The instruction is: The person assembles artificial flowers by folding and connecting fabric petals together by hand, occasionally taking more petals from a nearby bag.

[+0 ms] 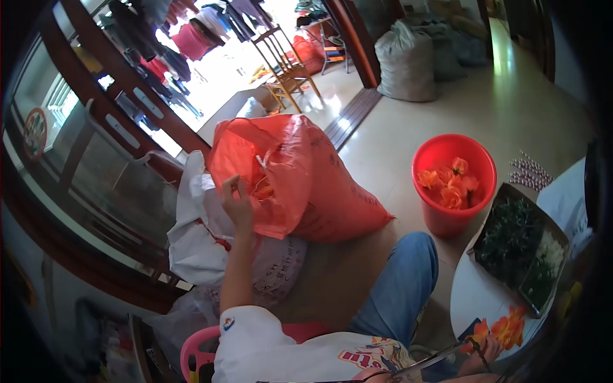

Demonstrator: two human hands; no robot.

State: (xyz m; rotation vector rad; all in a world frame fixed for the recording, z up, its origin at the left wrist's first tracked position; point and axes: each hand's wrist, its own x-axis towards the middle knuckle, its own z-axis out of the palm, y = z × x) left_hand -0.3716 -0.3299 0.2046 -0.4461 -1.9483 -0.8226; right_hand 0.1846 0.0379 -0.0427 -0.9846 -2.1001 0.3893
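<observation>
My left hand (236, 203) is raised at the mouth of a large red woven sack (319, 185). Its fingers are loosely bent with a gap between them, and nothing shows in them. Inside the sack's opening some orange artificial flowers (262, 189) can be seen. At the lower right, my right hand (490, 355) is closed around orange artificial flowers (508, 329), held over the edge of a white round table (469, 300). A thin dark rod, partly blurred, crosses in front of that hand.
A red bucket (434, 214) with orange flower heads stands on the floor. A box (483, 246) of green and white sprigs sits on the table, with purple beaded strands (531, 173) beyond. White sacks (191, 246) lean by the glass door; a wooden chair (287, 70) stands outside.
</observation>
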